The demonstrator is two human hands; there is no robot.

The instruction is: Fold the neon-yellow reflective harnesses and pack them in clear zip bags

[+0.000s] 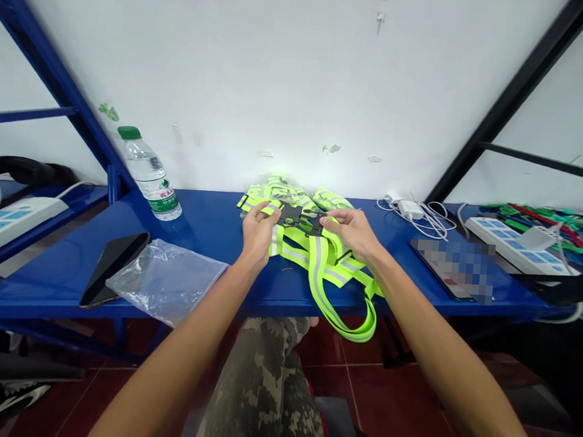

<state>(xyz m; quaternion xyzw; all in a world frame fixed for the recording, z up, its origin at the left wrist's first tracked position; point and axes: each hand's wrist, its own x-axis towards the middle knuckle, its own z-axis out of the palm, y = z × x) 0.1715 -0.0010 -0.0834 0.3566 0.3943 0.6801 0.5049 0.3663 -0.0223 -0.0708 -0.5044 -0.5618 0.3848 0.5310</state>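
My left hand pinches the left part of a black plastic buckle on a neon yellow strap. The buckle's right part is held between the fingers of my right hand. Both parts lie close together; whether they are joined is too small to tell. Neon yellow straps with a grey reflective stripe hang below the buckle, and one loop droops over the blue table's front edge. Behind my hands lie more folded yellow reflective straps and another bundle near the wall.
On the blue table stand a water bottle, a clear plastic bag and a black case at left. A tablet-like device, a white charger with cable and a power strip lie at right.
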